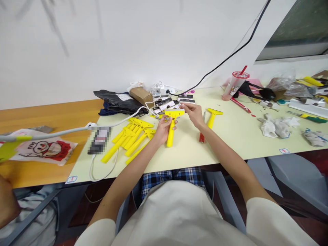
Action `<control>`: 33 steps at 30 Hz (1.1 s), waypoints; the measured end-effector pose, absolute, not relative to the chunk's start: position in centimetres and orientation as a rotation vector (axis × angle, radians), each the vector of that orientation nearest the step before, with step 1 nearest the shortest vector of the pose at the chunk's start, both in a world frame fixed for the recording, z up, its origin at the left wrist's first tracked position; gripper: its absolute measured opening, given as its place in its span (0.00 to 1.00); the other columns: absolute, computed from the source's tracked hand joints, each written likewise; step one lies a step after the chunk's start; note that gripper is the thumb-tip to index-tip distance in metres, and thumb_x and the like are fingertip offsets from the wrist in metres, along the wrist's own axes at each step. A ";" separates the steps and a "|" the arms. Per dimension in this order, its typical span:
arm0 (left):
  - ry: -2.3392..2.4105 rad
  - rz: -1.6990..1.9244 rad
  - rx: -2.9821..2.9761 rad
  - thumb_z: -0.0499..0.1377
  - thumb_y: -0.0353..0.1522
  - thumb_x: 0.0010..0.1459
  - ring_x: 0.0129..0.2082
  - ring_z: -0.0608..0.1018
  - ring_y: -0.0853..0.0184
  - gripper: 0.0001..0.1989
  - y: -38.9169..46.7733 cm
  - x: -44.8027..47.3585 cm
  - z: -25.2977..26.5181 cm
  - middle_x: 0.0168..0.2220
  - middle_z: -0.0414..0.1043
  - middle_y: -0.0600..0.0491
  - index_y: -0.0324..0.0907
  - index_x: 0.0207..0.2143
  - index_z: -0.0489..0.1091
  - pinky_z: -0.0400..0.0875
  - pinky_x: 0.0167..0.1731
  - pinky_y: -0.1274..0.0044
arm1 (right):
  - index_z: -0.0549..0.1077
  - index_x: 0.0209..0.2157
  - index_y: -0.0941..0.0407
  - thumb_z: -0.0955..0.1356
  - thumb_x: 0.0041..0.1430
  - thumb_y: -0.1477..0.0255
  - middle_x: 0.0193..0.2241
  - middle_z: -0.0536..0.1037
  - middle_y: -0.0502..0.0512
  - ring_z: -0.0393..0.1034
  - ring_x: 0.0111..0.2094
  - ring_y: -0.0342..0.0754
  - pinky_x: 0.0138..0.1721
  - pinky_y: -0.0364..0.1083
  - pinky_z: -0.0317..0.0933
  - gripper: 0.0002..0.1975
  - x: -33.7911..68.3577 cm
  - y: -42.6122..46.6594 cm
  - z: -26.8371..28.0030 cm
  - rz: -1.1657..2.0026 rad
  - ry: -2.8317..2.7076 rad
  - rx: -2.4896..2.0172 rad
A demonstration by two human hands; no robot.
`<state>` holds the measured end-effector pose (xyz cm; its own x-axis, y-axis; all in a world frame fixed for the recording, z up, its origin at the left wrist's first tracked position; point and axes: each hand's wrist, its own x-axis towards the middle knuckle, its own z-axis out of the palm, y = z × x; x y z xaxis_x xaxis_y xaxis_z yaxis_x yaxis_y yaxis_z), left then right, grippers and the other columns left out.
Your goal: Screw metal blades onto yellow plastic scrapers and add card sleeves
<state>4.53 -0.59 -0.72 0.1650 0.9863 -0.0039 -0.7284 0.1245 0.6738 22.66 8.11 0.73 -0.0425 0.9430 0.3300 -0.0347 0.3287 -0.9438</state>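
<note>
A yellow scraper (170, 134) with a wide head stands upright in my left hand (163, 130), its handle pointing down toward me. A thin metal blade edge shows along the top of its head. My right hand (194, 113) is closed in a pinch at the right end of that edge; what its fingertips hold is too small to make out. To the right lie another yellow scraper (211, 119) and a red-handled screwdriver (202, 136), partly behind my right forearm. Several yellow scraper bodies (130, 135) lie in a pile left of my left hand.
Black-and-white packets (165, 104), a brown box (140, 96) and a black plastic bag (120, 102) sit at the back. A white cable (123, 120) crosses the left side. A drink cup (235, 86) and crumpled white gloves (275, 125) are on the right. Another person's arm (7, 201) shows far left.
</note>
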 end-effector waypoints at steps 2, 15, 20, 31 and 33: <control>0.547 1.335 0.610 0.73 0.29 0.55 0.39 0.78 0.68 0.20 -0.6 4.5 -0.7 0.44 0.73 0.53 0.47 0.42 0.66 0.66 0.29 0.80 | 0.87 0.43 0.52 0.80 0.53 0.45 0.41 0.87 0.56 0.82 0.44 0.55 0.45 0.52 0.80 0.27 22.6 8.0 0.7 1.073 -1.373 -0.910; 0.476 1.339 0.649 0.75 0.29 0.54 0.39 0.80 0.67 0.22 -0.3 4.4 -1.5 0.45 0.73 0.55 0.47 0.44 0.66 0.67 0.28 0.79 | 0.88 0.38 0.52 0.82 0.52 0.49 0.35 0.86 0.52 0.81 0.38 0.50 0.38 0.47 0.81 0.22 23.1 7.9 1.2 1.163 -1.534 -0.853; 0.503 1.327 0.654 0.76 0.30 0.53 0.39 0.80 0.66 0.22 -0.3 4.4 -1.5 0.42 0.72 0.55 0.48 0.44 0.67 0.66 0.28 0.78 | 0.88 0.38 0.53 0.82 0.52 0.49 0.34 0.86 0.53 0.81 0.36 0.51 0.41 0.50 0.80 0.23 23.2 8.3 0.5 1.146 -1.545 -0.867; 0.514 1.325 0.643 0.76 0.28 0.51 0.37 0.80 0.68 0.23 -0.5 4.4 -1.2 0.42 0.73 0.55 0.47 0.42 0.66 0.66 0.27 0.79 | 0.88 0.37 0.53 0.81 0.55 0.51 0.34 0.87 0.54 0.81 0.35 0.52 0.40 0.49 0.77 0.20 23.2 8.0 0.7 1.126 -1.548 -0.869; 0.524 1.326 0.644 0.76 0.28 0.51 0.36 0.79 0.68 0.23 -0.6 4.4 -1.2 0.43 0.73 0.55 0.47 0.42 0.66 0.65 0.27 0.79 | 0.88 0.37 0.53 0.81 0.55 0.50 0.34 0.87 0.54 0.81 0.35 0.52 0.41 0.50 0.77 0.21 23.3 8.0 0.7 1.120 -1.560 -0.871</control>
